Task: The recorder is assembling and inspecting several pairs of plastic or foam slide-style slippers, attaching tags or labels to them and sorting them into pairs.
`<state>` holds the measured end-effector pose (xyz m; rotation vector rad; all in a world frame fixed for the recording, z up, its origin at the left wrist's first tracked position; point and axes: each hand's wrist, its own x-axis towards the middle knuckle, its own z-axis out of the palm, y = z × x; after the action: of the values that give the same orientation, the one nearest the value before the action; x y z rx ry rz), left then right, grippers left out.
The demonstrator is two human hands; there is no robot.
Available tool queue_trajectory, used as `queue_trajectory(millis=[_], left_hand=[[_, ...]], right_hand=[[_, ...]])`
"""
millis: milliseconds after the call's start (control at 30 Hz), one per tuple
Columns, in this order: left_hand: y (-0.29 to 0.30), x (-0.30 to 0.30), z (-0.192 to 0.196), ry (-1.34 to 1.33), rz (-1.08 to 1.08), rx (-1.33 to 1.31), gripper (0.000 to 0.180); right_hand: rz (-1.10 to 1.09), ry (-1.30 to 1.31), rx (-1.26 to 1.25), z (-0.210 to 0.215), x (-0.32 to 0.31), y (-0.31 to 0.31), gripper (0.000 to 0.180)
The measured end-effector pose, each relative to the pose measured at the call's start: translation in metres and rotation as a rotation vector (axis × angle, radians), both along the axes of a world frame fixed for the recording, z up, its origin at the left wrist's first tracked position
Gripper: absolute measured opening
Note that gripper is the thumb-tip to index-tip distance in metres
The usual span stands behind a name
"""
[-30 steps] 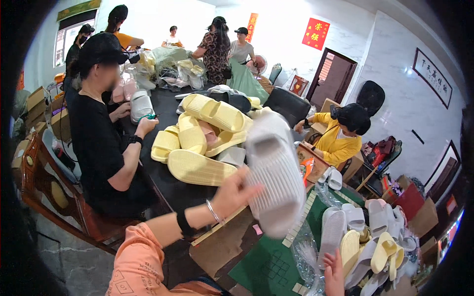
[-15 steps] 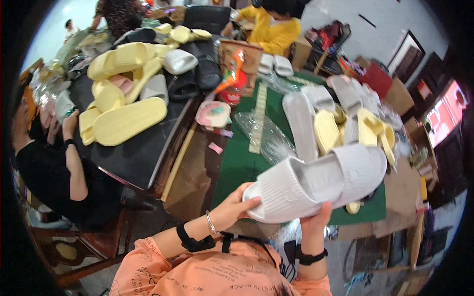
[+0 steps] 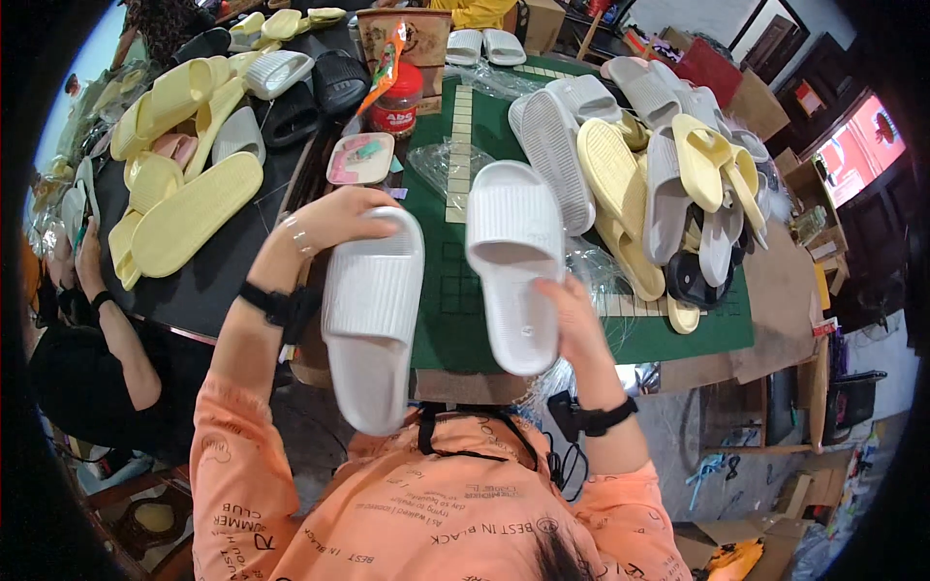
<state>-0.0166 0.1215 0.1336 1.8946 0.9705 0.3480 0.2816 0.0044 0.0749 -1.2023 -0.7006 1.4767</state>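
Seen from my own head, through the left of two side-by-side fisheye cameras, the view drops steeply past my orange shirt (image 3: 446,499) at the lower edge to my left hand (image 3: 344,215) and right hand (image 3: 581,324), close below the lens near mid-frame. It faces forward over the green mat (image 3: 444,339) to a doorway (image 3: 772,46) well off at upper right, taking in a co-worker's forearm (image 3: 131,356) at left, while straight edges bow toward the dark round rim.

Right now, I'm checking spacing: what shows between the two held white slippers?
In the head view, green mat with grid lines shows between the left slipper and the right slipper, with a pale strip ending higher up.
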Motion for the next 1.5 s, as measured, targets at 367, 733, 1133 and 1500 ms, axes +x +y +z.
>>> queue_trajectory(millis=[367,733,1133,1500], left_hand=[[0.060,0.043,-0.089,0.207,0.340,0.065,0.043],[-0.131,0.155,-0.049,-0.146,-0.437,-0.071,0.037],[-0.041,0.244,-0.094,0.348,-0.144,0.936,0.059],[-0.041,0.239,-0.090,0.312,-0.187,0.741,0.054]], right_hand=[[-0.100,-1.047,0.260,0.006,0.066,-0.030,0.020],[-0.287,-1.182,0.029,-0.039,0.121,-0.094,0.066],[-0.187,-1.547,0.175,-0.056,0.057,-0.043,0.072],[0.250,-1.676,0.157,-0.040,0.072,-0.025,0.044]])
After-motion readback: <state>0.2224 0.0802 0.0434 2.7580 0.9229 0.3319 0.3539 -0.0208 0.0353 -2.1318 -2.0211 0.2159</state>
